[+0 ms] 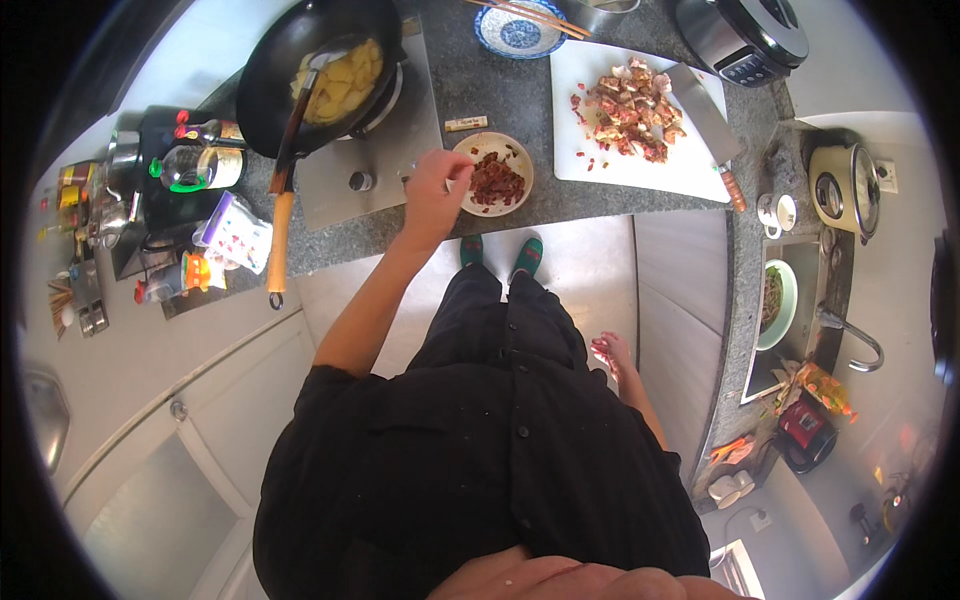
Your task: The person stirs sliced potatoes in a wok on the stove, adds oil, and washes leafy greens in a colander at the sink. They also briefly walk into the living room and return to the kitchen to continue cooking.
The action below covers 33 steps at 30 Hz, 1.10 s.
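Note:
My left hand (pixel 436 186) is at the left rim of a small bowl (pixel 525 146) of dark red pieces that look like dried chilli (pixel 497 180). Its fingers are drawn together, and I cannot make out whether they pinch anything. Beside my right thigh hangs my right hand (pixel 615 354), with loosely spread fingers and nothing visible in it. Left of the bowl, a black wok (pixel 262 97) on the hob (pixel 322 202) holds yellow slices like potato (pixel 345 94). A metal-headed spatula (pixel 294 127) rests in it. Chopped raw meat (pixel 637 112) lies on a white cutting board (pixel 637 176).
A cleaver (pixel 701 112) lies across the board's right side, its handle over the edge. Chopsticks (pixel 536 16) rest on a blue-patterned plate (pixel 517 34). The wok's wooden handle (pixel 280 240) juts past the counter's front. Bottles (pixel 202 166) stand left, a rice cooker (pixel 739 37) back right.

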Each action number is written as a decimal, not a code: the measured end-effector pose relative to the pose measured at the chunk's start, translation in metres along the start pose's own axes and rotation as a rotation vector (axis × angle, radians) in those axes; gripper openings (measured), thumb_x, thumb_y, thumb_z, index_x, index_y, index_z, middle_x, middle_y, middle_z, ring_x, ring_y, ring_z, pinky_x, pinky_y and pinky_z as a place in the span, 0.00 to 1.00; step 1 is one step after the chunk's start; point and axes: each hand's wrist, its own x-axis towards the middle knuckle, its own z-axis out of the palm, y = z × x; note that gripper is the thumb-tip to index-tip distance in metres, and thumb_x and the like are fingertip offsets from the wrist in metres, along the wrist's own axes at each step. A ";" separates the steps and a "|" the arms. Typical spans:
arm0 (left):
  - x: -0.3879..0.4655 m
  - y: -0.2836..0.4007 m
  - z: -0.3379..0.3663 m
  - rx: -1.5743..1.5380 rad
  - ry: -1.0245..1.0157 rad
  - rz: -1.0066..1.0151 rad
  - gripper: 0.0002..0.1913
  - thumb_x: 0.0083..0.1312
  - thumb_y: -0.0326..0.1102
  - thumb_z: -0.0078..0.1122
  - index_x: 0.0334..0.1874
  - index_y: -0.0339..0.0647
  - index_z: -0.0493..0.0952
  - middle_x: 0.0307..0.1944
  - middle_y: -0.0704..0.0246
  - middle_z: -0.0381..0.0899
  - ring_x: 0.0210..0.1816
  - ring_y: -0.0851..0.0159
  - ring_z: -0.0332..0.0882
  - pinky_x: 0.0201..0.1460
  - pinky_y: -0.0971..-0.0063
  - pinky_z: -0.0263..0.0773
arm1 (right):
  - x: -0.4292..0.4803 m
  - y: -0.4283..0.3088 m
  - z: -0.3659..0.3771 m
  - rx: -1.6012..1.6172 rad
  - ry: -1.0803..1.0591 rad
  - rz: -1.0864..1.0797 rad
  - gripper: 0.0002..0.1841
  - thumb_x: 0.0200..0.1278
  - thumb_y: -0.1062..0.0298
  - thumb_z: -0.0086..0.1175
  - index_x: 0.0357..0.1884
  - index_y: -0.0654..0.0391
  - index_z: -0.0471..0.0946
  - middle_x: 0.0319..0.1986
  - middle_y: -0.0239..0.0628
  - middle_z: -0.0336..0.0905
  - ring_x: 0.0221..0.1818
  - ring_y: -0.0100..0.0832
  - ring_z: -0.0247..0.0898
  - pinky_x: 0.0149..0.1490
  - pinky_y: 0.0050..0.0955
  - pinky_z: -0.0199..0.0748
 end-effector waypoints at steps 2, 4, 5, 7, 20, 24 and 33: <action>-0.011 -0.014 0.007 0.248 -0.109 0.194 0.06 0.54 0.28 0.54 0.34 0.39 0.73 0.30 0.64 0.71 0.33 0.61 0.71 0.37 0.69 0.66 | -0.004 -0.001 -0.001 0.001 -0.002 0.008 0.16 0.56 0.67 0.45 0.46 0.62 0.68 0.30 0.43 0.76 0.27 0.33 0.74 0.30 0.27 0.73; -0.014 -0.021 0.014 0.344 -0.066 0.239 0.08 0.55 0.28 0.54 0.37 0.40 0.72 0.32 0.64 0.71 0.35 0.64 0.70 0.39 0.71 0.66 | -0.004 -0.002 -0.006 0.015 0.006 0.016 0.15 0.57 0.67 0.45 0.46 0.61 0.68 0.29 0.42 0.76 0.26 0.33 0.74 0.30 0.27 0.74; -0.015 -0.025 0.014 0.252 -0.011 0.043 0.09 0.55 0.29 0.54 0.38 0.39 0.71 0.32 0.64 0.70 0.36 0.64 0.71 0.39 0.71 0.66 | -0.002 -0.002 -0.005 0.031 0.002 -0.004 0.15 0.57 0.67 0.45 0.46 0.61 0.68 0.29 0.42 0.76 0.26 0.33 0.74 0.31 0.28 0.74; -0.020 -0.034 0.019 0.048 0.091 -0.356 0.12 0.55 0.30 0.55 0.41 0.37 0.70 0.32 0.64 0.70 0.37 0.64 0.71 0.41 0.69 0.66 | -0.002 -0.005 -0.009 0.055 0.010 -0.045 0.14 0.57 0.67 0.45 0.45 0.60 0.68 0.30 0.42 0.76 0.27 0.33 0.74 0.31 0.28 0.74; -0.031 -0.075 0.060 -0.815 -0.129 -0.882 0.18 0.58 0.28 0.46 0.50 0.33 0.59 0.45 0.59 0.68 0.43 0.61 0.75 0.41 0.71 0.77 | 0.006 0.033 -0.029 0.151 0.068 -0.111 0.11 0.53 0.71 0.46 0.39 0.62 0.70 0.25 0.45 0.75 0.25 0.34 0.74 0.29 0.26 0.73; -0.015 -0.073 0.081 -0.828 -0.155 -0.881 0.18 0.59 0.29 0.47 0.50 0.33 0.59 0.46 0.59 0.68 0.43 0.61 0.74 0.44 0.70 0.75 | -0.003 0.049 -0.033 -0.064 0.032 -0.309 0.08 0.52 0.72 0.45 0.33 0.63 0.72 0.21 0.43 0.75 0.25 0.34 0.74 0.29 0.26 0.72; 0.001 -0.080 0.071 -0.476 -0.062 -0.655 0.15 0.62 0.37 0.49 0.49 0.37 0.69 0.41 0.62 0.73 0.42 0.62 0.73 0.43 0.73 0.72 | -0.001 0.045 -0.030 -0.478 0.079 -0.360 0.08 0.54 0.70 0.44 0.34 0.61 0.72 0.23 0.41 0.76 0.26 0.33 0.74 0.30 0.26 0.71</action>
